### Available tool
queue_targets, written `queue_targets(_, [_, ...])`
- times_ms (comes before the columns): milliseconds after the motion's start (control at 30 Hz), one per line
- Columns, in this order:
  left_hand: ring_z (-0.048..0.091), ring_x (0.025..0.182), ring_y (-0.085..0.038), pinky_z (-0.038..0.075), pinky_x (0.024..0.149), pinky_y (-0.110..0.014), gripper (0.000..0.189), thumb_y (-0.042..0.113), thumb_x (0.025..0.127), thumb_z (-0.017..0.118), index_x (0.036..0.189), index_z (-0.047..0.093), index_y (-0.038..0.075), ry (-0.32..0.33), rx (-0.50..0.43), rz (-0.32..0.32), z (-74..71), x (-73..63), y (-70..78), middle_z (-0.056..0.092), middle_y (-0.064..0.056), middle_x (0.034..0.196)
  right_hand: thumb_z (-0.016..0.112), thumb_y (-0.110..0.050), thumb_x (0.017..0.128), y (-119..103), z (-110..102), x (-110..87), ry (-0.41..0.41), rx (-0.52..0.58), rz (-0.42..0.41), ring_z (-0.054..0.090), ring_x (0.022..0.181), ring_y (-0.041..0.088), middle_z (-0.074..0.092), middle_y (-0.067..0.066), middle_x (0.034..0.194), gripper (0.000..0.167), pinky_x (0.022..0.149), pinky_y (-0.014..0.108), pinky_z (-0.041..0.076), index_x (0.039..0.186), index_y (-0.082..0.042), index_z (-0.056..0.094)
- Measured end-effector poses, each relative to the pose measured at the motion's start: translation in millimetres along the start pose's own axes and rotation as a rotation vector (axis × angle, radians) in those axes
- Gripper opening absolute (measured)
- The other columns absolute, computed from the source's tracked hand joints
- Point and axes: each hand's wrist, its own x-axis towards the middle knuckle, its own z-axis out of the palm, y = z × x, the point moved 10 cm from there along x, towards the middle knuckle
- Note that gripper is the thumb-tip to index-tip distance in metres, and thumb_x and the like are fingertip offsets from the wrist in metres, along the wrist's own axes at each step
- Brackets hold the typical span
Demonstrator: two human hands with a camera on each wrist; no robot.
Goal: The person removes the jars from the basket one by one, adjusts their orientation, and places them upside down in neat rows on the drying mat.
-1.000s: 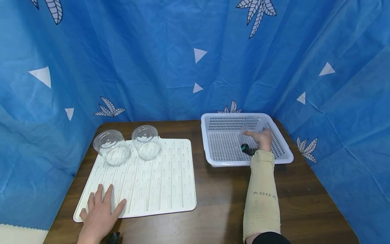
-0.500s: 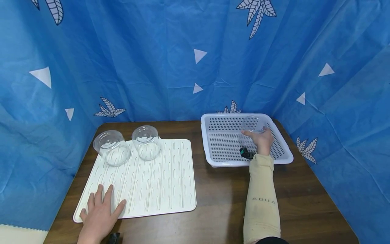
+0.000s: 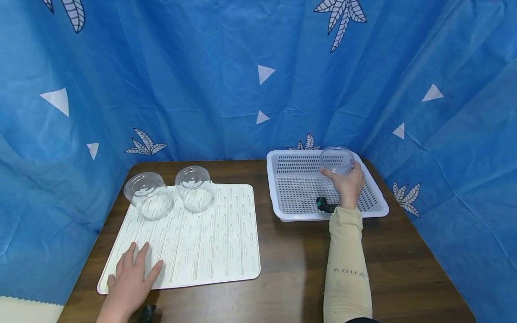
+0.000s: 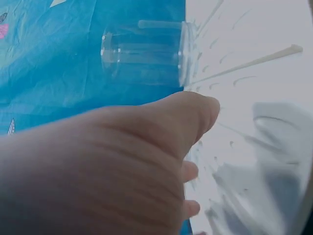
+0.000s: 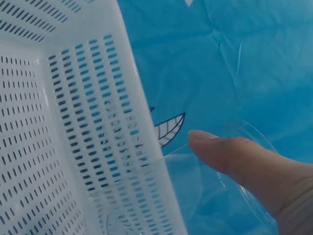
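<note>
My right hand [image 3: 347, 184] grips a clear glass [image 3: 337, 158] over the right part of the white plastic basket [image 3: 273, 197]. In the right wrist view the thumb [image 5: 244, 166] presses along the side of the glass, beside the basket's slotted wall; the other fingers are hidden. On the left, my left hand [image 3: 130, 285] lies with fingers spread at the near left corner of a white ridged drying mat [image 3: 226, 237]. Two more clear glasses stand upside down near the mat's far edge, a left glass [image 3: 148, 196] and a right glass [image 3: 194, 188].
A brown wooden table [image 3: 291, 269] lies under the mat and basket. Blue patterned curtain [image 3: 226, 89] encloses the back and both sides. A small black wrist device [image 3: 325, 204] shows beside my right wrist, over the basket.
My right hand has raised the glass in the basket; its rim now stands higher in the head view. The left hand has shifted slightly, its thumb moving up a little.
</note>
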Motion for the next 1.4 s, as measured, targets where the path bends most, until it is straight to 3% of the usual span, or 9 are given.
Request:
queue_targets(133, [0.021, 0.145, -0.074, 0.015, 0.104, -0.095, 0.071, 0.034, 0.107, 0.069, 0.151, 0.046, -0.017, 0.197, 0.004, 0.13, -24.0, -4.5, 17.9, 0.029, -0.049, 0.156, 0.098, -0.036, 0.083, -13, -5, -7.2, 0.039, 0.021, -0.065, 0.028, 0.158, 0.041, 0.035, 0.022, 0.171, 0.117, 0.131, 0.062, 0.019, 0.171, -0.006, 0.029])
queue_targets(200, [0.029, 0.143, -0.072, 0.022, 0.104, -0.092, 0.068, 0.03, 0.104, 0.074, 0.148, 0.05, -0.016, 0.296, -0.013, 0.204, -38.1, -7.7, 28.6, 0.037, -0.047, 0.153, 0.099, -0.036, 0.082, -19, -9, -10.6, 0.065, 0.033, -0.107, 0.029, 0.157, 0.04, 0.035, 0.02, 0.171, 0.116, 0.13, 0.061, 0.021, 0.171, -0.008, 0.031])
queue_targets(333, [0.037, 0.14, -0.068, 0.032, 0.103, -0.087, 0.069, 0.025, 0.101, 0.079, 0.149, 0.05, -0.015, 0.389, -0.09, 0.301, -63.2, -10.3, 46.2, 0.041, -0.043, 0.154, 0.1, -0.035, 0.08, -35, -17, -19.4, 0.119, 0.068, -0.205, 0.03, 0.156, 0.036, 0.036, 0.016, 0.17, 0.112, 0.128, 0.06, 0.024, 0.169, -0.011, 0.036])
queue_targets(633, [0.042, 0.148, -0.053, 0.036, 0.115, -0.077, 0.081, 0.022, 0.1, 0.083, 0.165, 0.041, 0.001, 0.417, -0.259, 0.425, -106.3, -11.3, 90.8, 0.044, -0.029, 0.162, 0.104, -0.03, 0.074, -70, -35, -43.5, 0.246, 0.106, -0.454, 0.043, 0.15, 0.023, 0.052, 0.008, 0.161, 0.107, 0.125, 0.053, 0.024, 0.164, -0.017, 0.049])
queue_targets(900, [0.042, 0.15, -0.047, 0.038, 0.113, -0.079, 0.084, 0.018, 0.095, 0.086, 0.167, 0.042, 0.008, 0.455, -0.333, 0.552, -136.2, -15.1, 129.7, 0.044, -0.02, 0.167, 0.106, -0.027, 0.072, -101, -43, -69.6, 0.295, 0.119, -0.649, 0.044, 0.148, 0.026, 0.055, 0.008, 0.16, 0.105, 0.119, 0.059, 0.033, 0.162, -0.019, 0.054])
queue_targets(1133, [0.044, 0.15, -0.043, 0.04, 0.111, -0.077, 0.084, 0.017, 0.095, 0.086, 0.168, 0.044, 0.013, 0.462, -0.343, 0.615, -147.9, -12.7, 153.9, 0.046, -0.014, 0.167, 0.107, -0.031, 0.071, -120, -50, -95.1, 0.325, 0.1, -0.755, 0.045, 0.145, 0.028, 0.055, 0.009, 0.158, 0.104, 0.117, 0.059, 0.037, 0.161, -0.021, 0.056])
queue_targets(1400, [0.046, 0.15, -0.038, 0.042, 0.112, -0.072, 0.085, 0.016, 0.094, 0.087, 0.168, 0.045, 0.017, 0.457, -0.36, 0.678, -155.7, -8.7, 176.4, 0.048, -0.009, 0.167, 0.106, -0.033, 0.071, -147, -36, -133.7, 0.324, 0.037, -0.912, 0.043, 0.147, 0.033, 0.054, 0.012, 0.158, 0.104, 0.12, 0.063, 0.026, 0.161, -0.02, 0.055])
